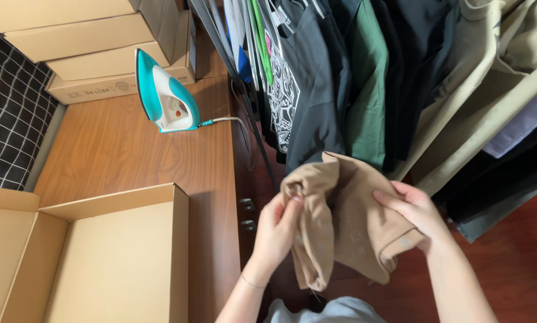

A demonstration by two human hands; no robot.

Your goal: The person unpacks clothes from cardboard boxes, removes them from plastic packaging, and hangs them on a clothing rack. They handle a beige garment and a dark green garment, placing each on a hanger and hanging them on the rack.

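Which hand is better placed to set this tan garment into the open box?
Probably the left hand. It grips the tan garment on the side nearer the open cardboard box, which lies to the left on the wooden table. The right hand holds the far side, by the hanging clothes.

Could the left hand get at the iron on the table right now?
Probably not straight away: the left hand is gripping the tan garment. The iron stands apart on the wooden table, with nothing between.

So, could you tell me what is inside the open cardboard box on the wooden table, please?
The open cardboard box shows only its bare brown bottom and walls; nothing lies in the visible part. Its lower end runs out of frame, so that part cannot be checked.
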